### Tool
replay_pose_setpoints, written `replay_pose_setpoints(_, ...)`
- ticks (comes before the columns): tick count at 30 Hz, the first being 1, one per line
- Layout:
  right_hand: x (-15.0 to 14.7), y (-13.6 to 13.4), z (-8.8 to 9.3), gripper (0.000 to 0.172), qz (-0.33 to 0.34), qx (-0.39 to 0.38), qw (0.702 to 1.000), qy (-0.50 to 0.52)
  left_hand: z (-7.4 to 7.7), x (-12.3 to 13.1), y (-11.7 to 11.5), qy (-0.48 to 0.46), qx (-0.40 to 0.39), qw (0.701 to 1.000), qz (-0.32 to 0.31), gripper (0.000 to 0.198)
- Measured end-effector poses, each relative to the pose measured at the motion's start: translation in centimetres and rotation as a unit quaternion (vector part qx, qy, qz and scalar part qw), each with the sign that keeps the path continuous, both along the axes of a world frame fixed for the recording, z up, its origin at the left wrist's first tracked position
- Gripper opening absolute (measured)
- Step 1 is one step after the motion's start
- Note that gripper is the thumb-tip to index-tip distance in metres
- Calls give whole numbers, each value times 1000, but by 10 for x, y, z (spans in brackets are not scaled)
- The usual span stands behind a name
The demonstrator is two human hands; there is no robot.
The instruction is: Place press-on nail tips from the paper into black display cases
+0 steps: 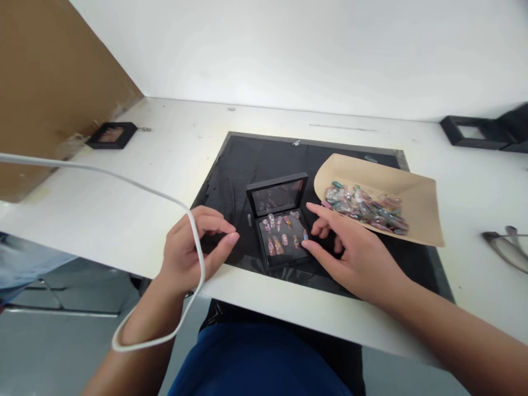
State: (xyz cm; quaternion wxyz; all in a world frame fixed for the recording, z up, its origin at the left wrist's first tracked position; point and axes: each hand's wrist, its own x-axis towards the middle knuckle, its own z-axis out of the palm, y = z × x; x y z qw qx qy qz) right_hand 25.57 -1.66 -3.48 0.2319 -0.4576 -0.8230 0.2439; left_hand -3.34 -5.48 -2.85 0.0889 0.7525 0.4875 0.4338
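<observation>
A small black display box point(277, 181) stands with its windowed lid raised on a dark mat. Several decorated press-on nails point(284, 240) lie in rows on its grey lining. My right hand point(350, 247) is at the box's right side, thumb and index finger spread apart. Its thumb tip is at a bluish nail point(306, 234) by the box's edge; whether it touches cannot be told. My left hand point(196, 242) hovers left of the box, thumb and index tips brought together with nothing showing between them. A white cord point(197, 242) hangs across that hand and wrist.
A tan paper tray point(421, 206) heaped with loose press-on nails point(367, 206) lies behind my right hand. Single nails lie on the black mat point(231, 165). Black boxes sit far left point(111, 135) and far right point(470, 132). Eyeglasses point(507, 247) rest at right.
</observation>
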Motion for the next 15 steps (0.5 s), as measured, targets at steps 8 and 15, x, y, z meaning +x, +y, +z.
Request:
replay_pose_setpoints(8,-3,3,11,38,15,3,1000,-4,13,-10,18,191,-130,971,65,58)
replay_pose_setpoints(15,3,-1,15,27,-1,14,1000,-27,19,-16,43,163,-141,976,35,58)
